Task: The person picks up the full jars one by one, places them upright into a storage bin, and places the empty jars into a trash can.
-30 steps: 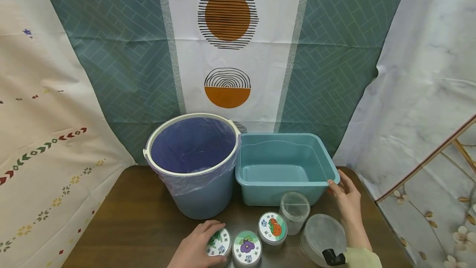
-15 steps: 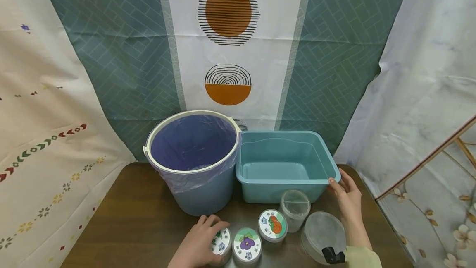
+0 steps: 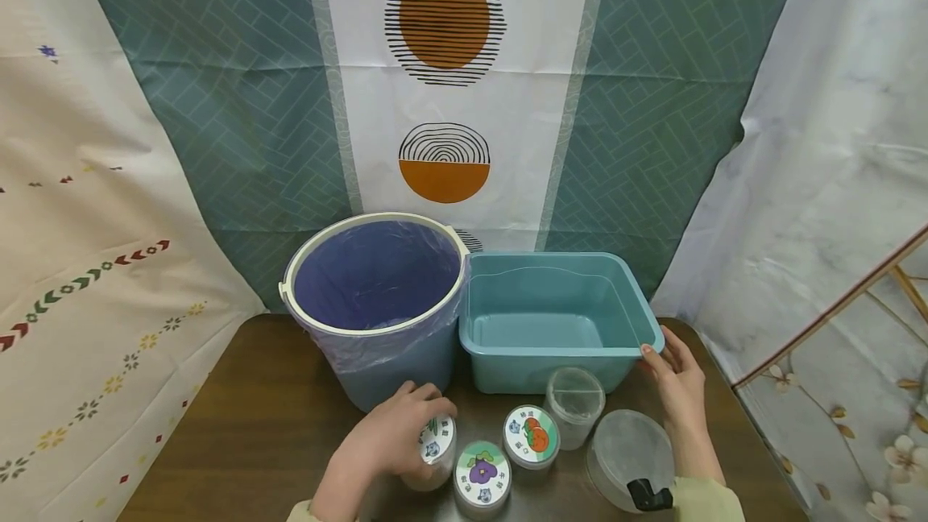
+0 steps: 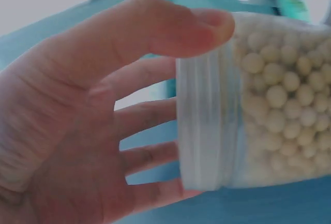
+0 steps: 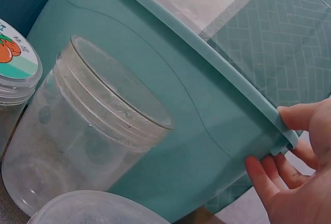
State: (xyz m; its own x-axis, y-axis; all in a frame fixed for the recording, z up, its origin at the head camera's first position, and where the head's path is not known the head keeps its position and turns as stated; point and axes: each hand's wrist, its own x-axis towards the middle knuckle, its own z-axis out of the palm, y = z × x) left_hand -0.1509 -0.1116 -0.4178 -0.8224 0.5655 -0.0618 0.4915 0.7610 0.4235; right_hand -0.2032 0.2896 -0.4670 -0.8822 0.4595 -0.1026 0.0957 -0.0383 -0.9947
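My left hand (image 3: 387,435) grips a clear round jar (image 3: 437,443) by its lid, with thumb and fingers spread around the lid's side. The left wrist view shows the jar's contents, many pale round beans (image 4: 289,105). Its lid carries a white label with a green plant. At the right, my right hand (image 3: 681,393) pinches the front right corner of the rim of a teal plastic basin (image 3: 540,354), thumb on top and fingers below. Just right of the left hand's jar stands a jar with a purple-picture lid (image 3: 482,475).
A blue bucket (image 3: 406,361) with a bag liner and cream rim stands left of the basin. Before the basin are a jar with an orange-fruit lid (image 3: 532,435), a clear jar (image 3: 575,408) and a wider clear tub (image 3: 632,457). The brown table (image 3: 239,401) extends left.
My left hand has lifted the jar slightly and moved it away from me, toward the bucket. My right hand has stayed on the basin's corner. The head view has tilted a little.
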